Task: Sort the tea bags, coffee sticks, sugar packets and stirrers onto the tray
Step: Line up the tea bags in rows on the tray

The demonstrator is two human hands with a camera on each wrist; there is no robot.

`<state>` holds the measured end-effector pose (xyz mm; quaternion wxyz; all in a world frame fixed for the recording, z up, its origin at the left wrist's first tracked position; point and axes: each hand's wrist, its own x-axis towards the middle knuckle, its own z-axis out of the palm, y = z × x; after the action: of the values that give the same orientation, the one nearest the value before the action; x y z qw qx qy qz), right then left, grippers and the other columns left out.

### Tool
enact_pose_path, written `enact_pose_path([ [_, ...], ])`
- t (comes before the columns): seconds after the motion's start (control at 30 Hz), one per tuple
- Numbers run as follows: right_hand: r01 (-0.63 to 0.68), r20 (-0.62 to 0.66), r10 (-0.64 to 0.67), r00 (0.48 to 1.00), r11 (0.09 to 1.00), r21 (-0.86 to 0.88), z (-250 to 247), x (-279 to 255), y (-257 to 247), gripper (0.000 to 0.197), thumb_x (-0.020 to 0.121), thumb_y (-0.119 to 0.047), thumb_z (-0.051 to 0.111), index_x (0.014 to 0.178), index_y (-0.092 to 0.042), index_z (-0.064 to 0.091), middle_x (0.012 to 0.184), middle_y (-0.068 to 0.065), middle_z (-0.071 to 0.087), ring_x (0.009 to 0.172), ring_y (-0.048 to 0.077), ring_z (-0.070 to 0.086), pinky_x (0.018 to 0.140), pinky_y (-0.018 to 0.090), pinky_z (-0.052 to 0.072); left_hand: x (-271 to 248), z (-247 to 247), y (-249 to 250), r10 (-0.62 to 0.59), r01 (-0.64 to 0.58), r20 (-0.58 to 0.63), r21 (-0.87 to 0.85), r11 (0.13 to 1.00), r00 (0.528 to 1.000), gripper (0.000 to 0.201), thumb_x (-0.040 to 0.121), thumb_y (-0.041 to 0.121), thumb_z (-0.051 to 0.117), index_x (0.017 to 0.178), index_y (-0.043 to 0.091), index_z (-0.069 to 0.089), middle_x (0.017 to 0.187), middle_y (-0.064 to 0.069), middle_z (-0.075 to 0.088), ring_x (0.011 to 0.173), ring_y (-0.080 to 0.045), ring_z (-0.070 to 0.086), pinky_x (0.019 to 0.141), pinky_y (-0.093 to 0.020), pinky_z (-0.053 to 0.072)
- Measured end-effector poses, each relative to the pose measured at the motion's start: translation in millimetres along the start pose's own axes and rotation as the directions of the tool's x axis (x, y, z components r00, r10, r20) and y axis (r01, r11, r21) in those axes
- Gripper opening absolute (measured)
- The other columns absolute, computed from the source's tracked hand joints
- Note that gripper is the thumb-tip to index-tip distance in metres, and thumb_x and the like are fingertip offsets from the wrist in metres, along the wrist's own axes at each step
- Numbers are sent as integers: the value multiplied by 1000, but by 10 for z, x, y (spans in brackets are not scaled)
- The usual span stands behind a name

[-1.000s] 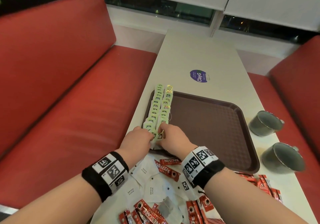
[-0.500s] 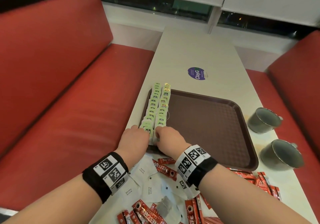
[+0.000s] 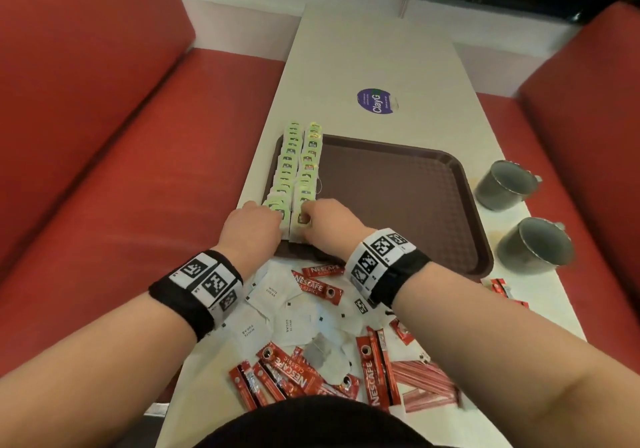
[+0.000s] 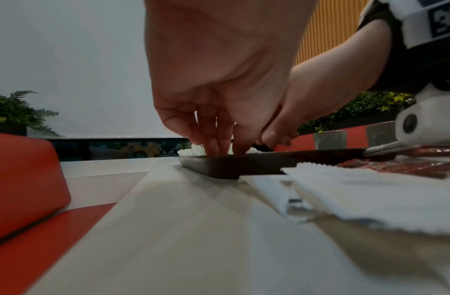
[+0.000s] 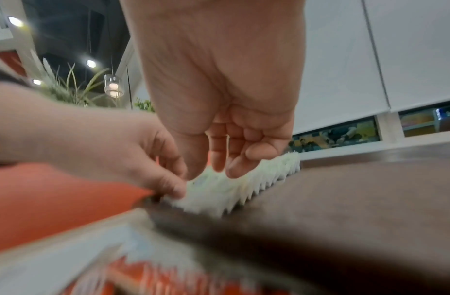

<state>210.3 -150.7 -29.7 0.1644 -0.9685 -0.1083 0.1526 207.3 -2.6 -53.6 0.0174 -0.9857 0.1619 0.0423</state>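
Two rows of green-tagged tea bags [image 3: 298, 163] lie along the left edge of the brown tray [image 3: 398, 205]. My left hand [image 3: 278, 213] pinches the nearest tea bag of the left row, thumb and fingers pointing down [image 4: 224, 149]. My right hand [image 3: 306, 217] pinches the nearest tea bag of the right row [image 5: 211, 179] between thumb and fingers. White sugar packets [image 3: 277, 295], red coffee sticks [image 3: 301, 375] and pink stirrers [image 3: 426, 381] lie loose on the table in front of the tray, under my forearms.
Two grey metal cups [image 3: 502, 184] [image 3: 533, 246] stand right of the tray. More red coffee sticks [image 3: 502, 288] lie by the tray's near right corner. A purple sticker [image 3: 375, 101] marks the white table beyond. Red bench seats [image 3: 121, 170] flank the table.
Both hands stay at the near end of the tea bag rows, shifting only slightly. The head view has tipped down, showing more of the loose pile.
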Motion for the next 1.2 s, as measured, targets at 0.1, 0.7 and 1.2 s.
enact_pose_path([
  [0.1, 29, -142, -8, 990, 989, 148, -297, -292, 77, 16, 87, -29, 64, 90, -14, 58, 88, 1, 61, 82, 18, 56, 69, 29, 44, -102, -64, 20, 11, -17, -37, -150, 989, 999, 23, 93, 31, 51, 94, 11, 63, 90, -7, 63, 94, -27, 52, 70, -35, 45],
  [0.7, -424, -244, 545, 802, 808, 410, 38, -2842, 1598, 11, 80, -18, 72, 80, -24, 62, 70, -7, 61, 65, 11, 55, 54, 19, 41, -742, -205, 1110, 307, -209, 75, -576, 790, 949, 19, 86, 34, 66, 104, 30, 66, 98, 19, 58, 98, -3, 54, 80, -15, 39],
  [1.2, -385, -137, 389, 911, 921, 58, 190, -2714, 1647, 44, 82, -13, 52, 123, -28, 55, 120, -9, 53, 111, 18, 47, 86, 33, 42, -637, -133, 1965, 381, -338, 229, -206, 918, 896, 44, 83, 42, 66, 118, 20, 50, 113, 1, 49, 104, -17, 45, 87, -30, 46],
])
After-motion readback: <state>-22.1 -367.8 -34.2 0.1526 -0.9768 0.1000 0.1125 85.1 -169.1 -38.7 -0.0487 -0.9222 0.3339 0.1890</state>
